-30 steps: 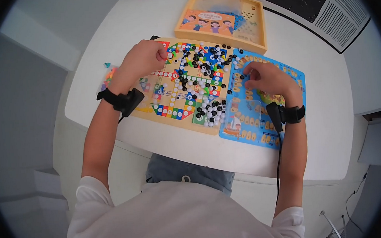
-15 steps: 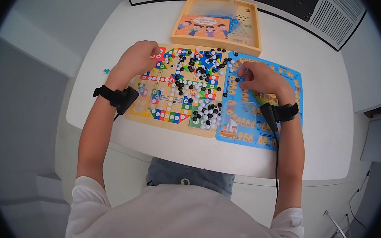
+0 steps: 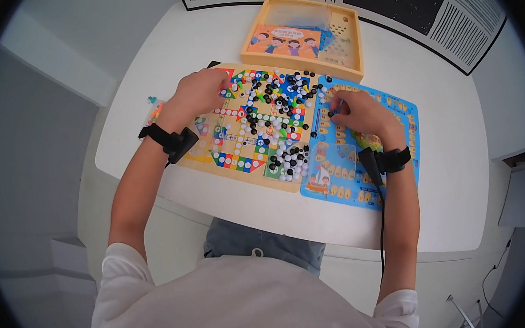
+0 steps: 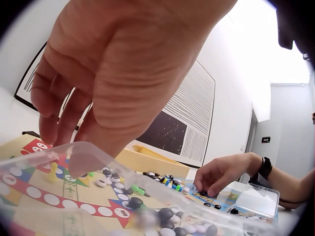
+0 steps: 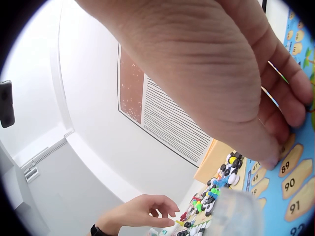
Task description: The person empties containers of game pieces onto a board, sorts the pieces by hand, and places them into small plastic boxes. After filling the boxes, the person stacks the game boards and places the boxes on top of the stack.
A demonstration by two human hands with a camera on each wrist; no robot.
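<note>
My left hand [image 3: 202, 90] hangs over the far left corner of a wooden flying-chess board [image 3: 230, 129], its fingers loosely bent, with nothing visible in them. A yellow pawn [image 4: 52, 173] stands near its fingertips in the left wrist view. My right hand [image 3: 364, 114] reaches over a blue numbered board [image 3: 412, 129], thumb and fingers apart and bent downward. A black round piece [image 3: 331, 114] lies right at its fingertips, and the left wrist view shows that black piece [image 4: 203, 193] below them. More black and white pieces [image 3: 288, 162] fill a clear box on the wooden board.
Behind the boards sits a wooden tray [image 3: 307, 61] with an orange booklet [image 3: 290, 40]. A clear plastic lid [image 3: 331, 161] lies on the blue board. Loose pieces [image 3: 278, 95] and pawns scatter over the wooden board. Colourful small parts [image 3: 155, 114] lie beside my left wrist.
My right hand has edged closer around the black piece, which stays in place on the blue board. The left hand has barely moved over its corner; the head view sways slightly.
</note>
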